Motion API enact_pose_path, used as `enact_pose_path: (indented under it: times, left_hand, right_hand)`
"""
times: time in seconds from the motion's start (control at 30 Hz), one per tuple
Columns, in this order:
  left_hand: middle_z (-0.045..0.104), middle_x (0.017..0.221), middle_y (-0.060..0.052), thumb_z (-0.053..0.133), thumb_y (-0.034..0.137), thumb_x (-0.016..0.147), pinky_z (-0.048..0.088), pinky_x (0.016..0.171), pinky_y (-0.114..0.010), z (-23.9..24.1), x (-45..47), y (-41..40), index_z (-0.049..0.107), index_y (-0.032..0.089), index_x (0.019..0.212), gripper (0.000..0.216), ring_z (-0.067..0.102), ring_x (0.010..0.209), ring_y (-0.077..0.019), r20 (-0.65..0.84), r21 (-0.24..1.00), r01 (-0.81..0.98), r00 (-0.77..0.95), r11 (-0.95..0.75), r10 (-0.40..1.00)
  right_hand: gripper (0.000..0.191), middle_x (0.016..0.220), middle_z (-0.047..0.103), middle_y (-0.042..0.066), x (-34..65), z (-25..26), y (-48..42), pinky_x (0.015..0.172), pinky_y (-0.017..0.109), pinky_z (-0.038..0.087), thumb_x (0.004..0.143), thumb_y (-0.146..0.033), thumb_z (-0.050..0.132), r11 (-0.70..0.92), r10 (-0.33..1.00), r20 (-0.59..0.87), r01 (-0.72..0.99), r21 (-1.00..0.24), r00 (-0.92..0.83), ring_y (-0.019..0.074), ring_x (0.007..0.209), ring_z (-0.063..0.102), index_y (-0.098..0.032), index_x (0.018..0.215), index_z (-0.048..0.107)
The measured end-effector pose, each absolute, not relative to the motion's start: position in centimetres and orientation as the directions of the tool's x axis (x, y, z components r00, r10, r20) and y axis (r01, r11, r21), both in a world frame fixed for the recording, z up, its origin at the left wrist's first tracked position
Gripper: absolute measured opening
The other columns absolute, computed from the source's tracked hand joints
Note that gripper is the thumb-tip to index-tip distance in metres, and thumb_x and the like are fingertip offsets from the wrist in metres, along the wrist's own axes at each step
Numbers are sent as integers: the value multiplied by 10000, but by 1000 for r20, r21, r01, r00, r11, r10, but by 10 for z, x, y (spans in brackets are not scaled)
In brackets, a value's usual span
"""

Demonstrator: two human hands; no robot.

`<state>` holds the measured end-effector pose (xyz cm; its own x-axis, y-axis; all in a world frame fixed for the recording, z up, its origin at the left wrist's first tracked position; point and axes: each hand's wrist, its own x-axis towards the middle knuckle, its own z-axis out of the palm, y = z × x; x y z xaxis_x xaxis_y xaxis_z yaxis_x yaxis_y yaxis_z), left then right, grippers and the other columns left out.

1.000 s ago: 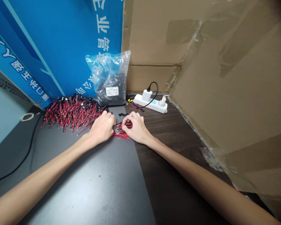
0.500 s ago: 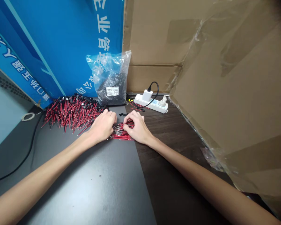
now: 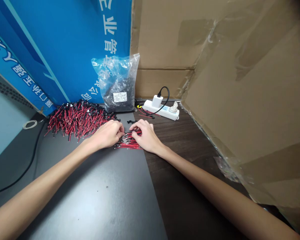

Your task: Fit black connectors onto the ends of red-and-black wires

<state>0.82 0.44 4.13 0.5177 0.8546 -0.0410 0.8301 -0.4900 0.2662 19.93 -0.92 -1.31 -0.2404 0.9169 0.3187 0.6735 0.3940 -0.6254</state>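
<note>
My left hand (image 3: 111,133) has its thumb and forefinger pinched together at the left side of a small stack of red and black wires (image 3: 130,144) with bare metal ends. What sits in that pinch is too small to make out. Over the right side of the stack is my right hand (image 3: 148,137), its fingers curved and its thumb and forefinger tips apart. No object shows between them. Some small black connector pieces (image 3: 132,122) lie just beyond the hands. Left of my left hand spreads a large heap of red and black wires (image 3: 76,120) with black connectors.
A clear plastic bag of black parts (image 3: 120,98) stands against the blue panel (image 3: 72,50). Behind my right hand lies a white power strip (image 3: 162,110) with a plugged-in charger. Cardboard (image 3: 252,100) walls the right side. A black cable (image 3: 32,163) runs along the left.
My left hand has lowered slightly, bringing its fingertips down to the wire stack. My right thumb and forefinger, curled close together before, have parted a little.
</note>
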Motion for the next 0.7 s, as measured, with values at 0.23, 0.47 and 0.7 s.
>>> enact_pose_path:
  times: [0.23,0.47,0.7]
  left_hand:
    - [696,968,-122,490,90,870,493,782,-366,36,13,-1,667,157,881,189,615,963,-286,-51,186,855,500,-484,865]
    - [670,908,-88,445,45,870,435,710,-342,38,7,3,577,176,892,187,606,850,-245,-23,240,829,525,-506,851]
    - [696,827,-38,514,149,907,440,681,-301,44,3,10,619,174,866,116,630,744,-191,-14,437,755,549,-489,836]
  right_hand:
    - [150,873,642,25,198,-11,-10,889,408,362,807,-134,553,386,921,306,669,-635,-240,226,919,590,-218,872,659]
    - [109,838,628,21,199,-8,-12,868,392,361,813,-154,569,406,913,307,659,-632,-268,216,893,580,-210,822,663]
    - [83,958,635,40,200,-10,-11,915,414,386,815,-168,578,435,900,334,629,-644,-281,234,1011,587,-213,818,648]
